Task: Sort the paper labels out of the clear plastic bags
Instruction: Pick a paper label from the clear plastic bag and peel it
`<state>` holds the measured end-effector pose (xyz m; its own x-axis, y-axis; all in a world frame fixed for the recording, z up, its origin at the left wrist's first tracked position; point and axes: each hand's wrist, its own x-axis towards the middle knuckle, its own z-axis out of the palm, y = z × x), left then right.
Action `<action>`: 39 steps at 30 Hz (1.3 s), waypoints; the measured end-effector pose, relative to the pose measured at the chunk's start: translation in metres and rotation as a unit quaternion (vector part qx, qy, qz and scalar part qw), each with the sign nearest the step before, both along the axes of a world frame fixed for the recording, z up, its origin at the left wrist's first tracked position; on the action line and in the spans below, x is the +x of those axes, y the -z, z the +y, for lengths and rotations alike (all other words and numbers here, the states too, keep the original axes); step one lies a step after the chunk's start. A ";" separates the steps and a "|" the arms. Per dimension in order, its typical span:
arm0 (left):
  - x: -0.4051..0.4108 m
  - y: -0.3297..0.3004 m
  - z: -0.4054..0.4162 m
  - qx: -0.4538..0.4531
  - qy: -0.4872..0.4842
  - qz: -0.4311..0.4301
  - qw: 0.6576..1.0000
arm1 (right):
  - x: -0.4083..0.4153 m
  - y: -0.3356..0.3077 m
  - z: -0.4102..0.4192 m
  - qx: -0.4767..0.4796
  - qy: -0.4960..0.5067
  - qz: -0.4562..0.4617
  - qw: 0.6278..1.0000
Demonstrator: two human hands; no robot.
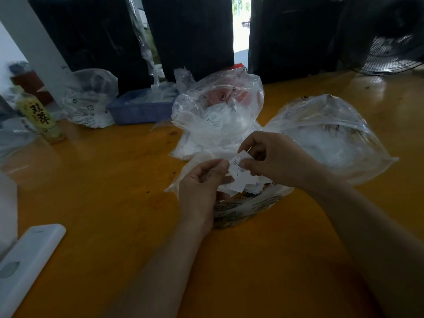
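A small white paper label (pixel 238 167) with printed text is held up between both hands over the table's middle. My right hand (pixel 273 157) pinches its right edge with thumb and forefinger. My left hand (pixel 202 187) pinches the left edge, along with thin clear plastic. Beneath the hands lies a printed clear bag (pixel 250 204) holding a heap of white labels. Two puffed clear bags stand behind: one in the centre (pixel 218 111) with labels and something red inside, one on the right (pixel 330 136) with white contents.
On the orange table (pixel 110 180), a blue tray (pixel 140 106) of small bags sits at the back, a clear bag (pixel 89 99) left of it, a yellow-green bottle (pixel 41 118) far left. A white flat device (pixel 25 260) lies front left. A fan (pixel 390 53) stands back right.
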<state>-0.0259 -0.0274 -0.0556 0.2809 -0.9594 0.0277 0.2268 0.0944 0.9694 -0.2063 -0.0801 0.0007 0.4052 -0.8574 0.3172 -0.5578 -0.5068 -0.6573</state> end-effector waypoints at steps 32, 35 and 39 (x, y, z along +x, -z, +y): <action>0.002 0.000 -0.001 0.010 0.007 -0.014 1.000 | -0.004 -0.001 -0.003 0.035 -0.020 -0.044 0.998; 0.002 -0.002 -0.002 0.009 0.003 -0.003 1.000 | -0.004 -0.001 -0.003 0.040 -0.017 -0.046 0.998; 0.002 -0.003 -0.002 0.015 -0.008 0.011 1.000 | -0.005 -0.001 -0.003 0.053 -0.028 -0.037 0.997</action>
